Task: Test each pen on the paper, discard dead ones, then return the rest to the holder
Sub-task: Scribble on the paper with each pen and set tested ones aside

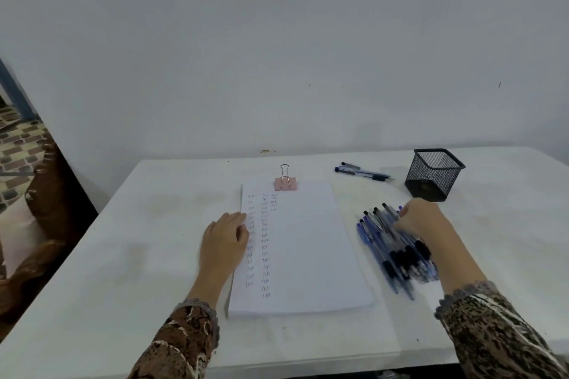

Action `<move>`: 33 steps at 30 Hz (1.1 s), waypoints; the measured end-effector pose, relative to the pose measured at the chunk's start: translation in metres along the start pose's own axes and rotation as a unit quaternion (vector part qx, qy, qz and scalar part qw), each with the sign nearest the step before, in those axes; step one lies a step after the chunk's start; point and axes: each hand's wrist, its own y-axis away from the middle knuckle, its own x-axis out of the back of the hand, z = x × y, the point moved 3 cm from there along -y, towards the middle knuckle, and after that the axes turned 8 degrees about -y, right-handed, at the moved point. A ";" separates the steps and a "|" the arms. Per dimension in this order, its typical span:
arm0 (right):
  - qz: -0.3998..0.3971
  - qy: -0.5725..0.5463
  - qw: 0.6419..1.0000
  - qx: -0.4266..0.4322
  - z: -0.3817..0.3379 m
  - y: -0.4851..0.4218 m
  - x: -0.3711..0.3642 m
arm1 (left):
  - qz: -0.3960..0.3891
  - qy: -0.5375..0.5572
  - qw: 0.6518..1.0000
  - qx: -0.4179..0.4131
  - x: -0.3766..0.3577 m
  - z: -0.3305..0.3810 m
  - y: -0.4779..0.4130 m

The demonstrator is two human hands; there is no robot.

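Head camera: my left hand (224,240) lies flat, fingers (238,220) straight, on the left edge of the white clipped paper stack (308,249). My right hand (421,218) is curled over the loose pile of blue and black pens (397,252) just beside the paper; whether it already pinches one I cannot tell. Pulling one pen from this crossed pile may drag its neighbours, so they roll over the white surface (154,255) or mix with the two separate pens (363,173) near the black wire-mesh holder (434,174).

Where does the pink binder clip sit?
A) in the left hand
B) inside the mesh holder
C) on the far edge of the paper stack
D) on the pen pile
C: the pink binder clip clamps the far edge of the paper stack.
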 end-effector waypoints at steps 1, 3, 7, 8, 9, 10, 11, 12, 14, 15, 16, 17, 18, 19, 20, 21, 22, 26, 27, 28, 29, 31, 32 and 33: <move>-0.005 -0.003 1.000 0.003 -0.003 0.001 0.003 | 0.002 0.002 1.000 0.001 0.000 0.000 0.000; -0.011 -0.020 1.000 0.003 -0.012 -0.003 0.012 | 0.003 0.000 1.000 0.002 0.000 0.000 0.000; -0.002 -0.017 1.000 0.024 -0.039 -0.025 0.026 | 0.011 -0.004 1.000 -0.006 -0.001 -0.002 -0.001; 0.003 -0.004 0.999 0.033 -0.048 -0.031 0.026 | 0.015 -0.003 1.000 -0.008 -0.001 -0.002 -0.001; 0.000 0.014 0.999 0.047 -0.058 -0.038 0.025 | 0.019 -0.003 1.000 -0.010 -0.001 -0.002 -0.001; -0.010 0.027 0.998 0.062 -0.067 -0.043 0.021 | 0.023 -0.002 1.000 -0.012 0.000 -0.002 -0.001; -0.023 0.037 0.996 0.078 -0.076 -0.048 0.015 | 0.026 -0.003 1.000 -0.013 0.000 -0.002 0.000; -0.042 0.040 0.994 0.088 -0.082 -0.054 0.008 | 0.026 -0.002 1.000 -0.012 -0.001 -0.002 -0.001; -0.090 0.036 0.989 0.109 -0.085 -0.068 -0.009 | 0.023 -0.001 1.000 -0.007 -0.002 -0.003 -0.002; -0.106 0.048 0.986 0.119 -0.084 -0.074 -0.017 | 0.019 -0.004 1.000 -0.006 -0.003 -0.003 -0.001; -0.111 0.069 0.984 0.124 -0.081 -0.079 -0.024 | 0.018 -0.007 1.000 -0.006 -0.004 -0.004 -0.001; -0.106 0.095 0.981 0.130 -0.078 -0.086 -0.029 | 0.018 -0.009 1.000 -0.007 -0.004 -0.004 -0.002; -0.091 0.115 0.980 0.132 -0.076 -0.093 -0.032 | 0.019 -0.011 1.000 -0.009 -0.005 -0.005 -0.002; -0.073 0.123 0.981 0.130 -0.075 -0.099 -0.035 | 0.024 -0.013 1.000 -0.012 -0.006 -0.005 -0.003; -0.059 0.124 0.983 0.125 -0.074 -0.104 -0.036 | 0.027 -0.013 0.999 -0.016 -0.006 -0.006 -0.003; -0.049 0.123 0.984 0.119 -0.074 -0.108 -0.036 | 0.031 -0.014 0.999 -0.019 -0.007 -0.007 -0.004; -0.042 0.123 0.985 0.114 -0.075 -0.111 -0.035 | 0.032 -0.015 0.999 -0.019 -0.008 -0.008 -0.005; -0.029 0.147 0.985 0.084 -0.073 -0.122 -0.036 | 0.044 -0.017 0.999 -0.014 -0.009 -0.009 -0.006; -0.026 0.157 0.984 0.078 -0.073 -0.123 -0.037 | 0.052 -0.017 0.998 -0.017 -0.009 -0.010 -0.007; -0.016 0.168 0.983 0.075 -0.074 -0.124 -0.039 | 0.058 -0.018 0.998 -0.018 -0.010 -0.010 -0.008; -0.001 0.178 0.981 0.078 -0.074 -0.125 -0.039 | 0.058 -0.019 0.998 -0.017 -0.010 -0.010 -0.008; 0.011 0.181 0.979 0.087 -0.078 -0.125 -0.039 | 0.052 -0.019 0.998 -0.016 -0.011 -0.010 -0.009; 0.004 0.175 0.980 0.090 -0.080 -0.125 -0.038 | 0.050 -0.020 0.998 -0.015 -0.011 -0.011 -0.009; -0.006 0.171 0.981 0.092 -0.081 -0.125 -0.038 | 0.051 -0.020 0.998 -0.014 -0.011 -0.011 -0.010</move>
